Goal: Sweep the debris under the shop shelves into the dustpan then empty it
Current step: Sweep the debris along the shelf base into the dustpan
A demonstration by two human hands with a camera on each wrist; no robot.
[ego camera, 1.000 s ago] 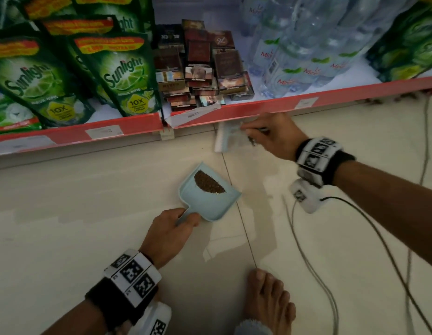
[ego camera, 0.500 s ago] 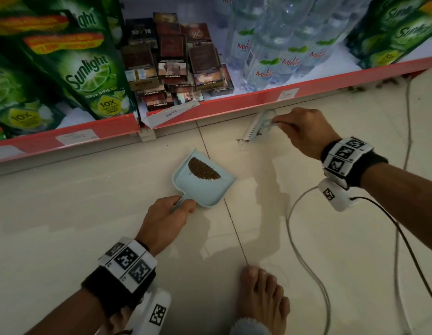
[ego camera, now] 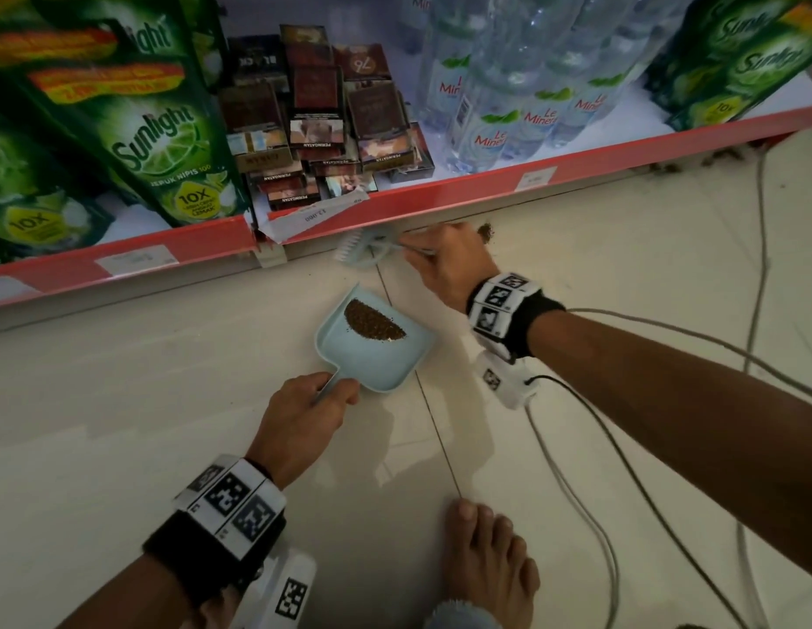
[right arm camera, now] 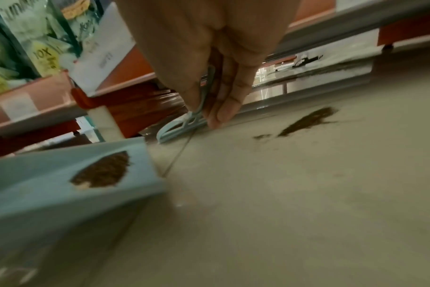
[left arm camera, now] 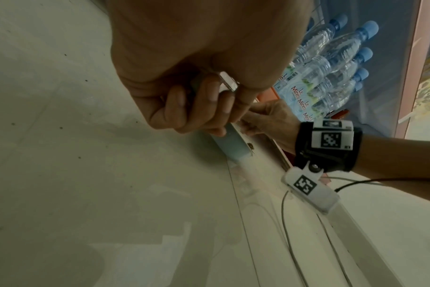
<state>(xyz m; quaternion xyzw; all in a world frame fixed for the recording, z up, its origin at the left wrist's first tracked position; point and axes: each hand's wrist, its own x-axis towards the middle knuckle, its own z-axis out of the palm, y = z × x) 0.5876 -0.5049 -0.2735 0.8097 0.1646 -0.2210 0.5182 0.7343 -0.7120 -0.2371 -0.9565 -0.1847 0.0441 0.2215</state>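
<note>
A pale blue dustpan (ego camera: 386, 360) lies on the tiled floor with a heap of brown debris (ego camera: 372, 320) inside it. My left hand (ego camera: 304, 415) grips its handle, and its fingers (left arm camera: 209, 101) are curled round that handle in the left wrist view. My right hand (ego camera: 445, 261) holds a small pale blue brush (ego camera: 363, 249) at the foot of the red shelf edge (ego camera: 440, 192). The brush head (right arm camera: 174, 132) rests on the floor. A loose patch of brown debris (right arm camera: 307, 121) lies on the floor to the right of the brush, also seen beside my knuckles (ego camera: 485, 230). The dustpan (right arm camera: 49, 194) fills the lower left of the right wrist view.
The bottom shelf carries green Sunlight pouches (ego camera: 163, 143), stacked cigarette packs (ego camera: 322, 129) and water bottles (ego camera: 508, 97). A loose price strip (ego camera: 313, 215) hangs off the shelf edge. Grey cables (ego camera: 576, 469) trail across the floor on the right. My bare foot (ego camera: 485, 560) stands below the dustpan.
My right hand and the brush have shifted left along the shelf base, so the brush now lies flat under the edge. The debris patch sits at the hand's right. The dustpan stays put.
</note>
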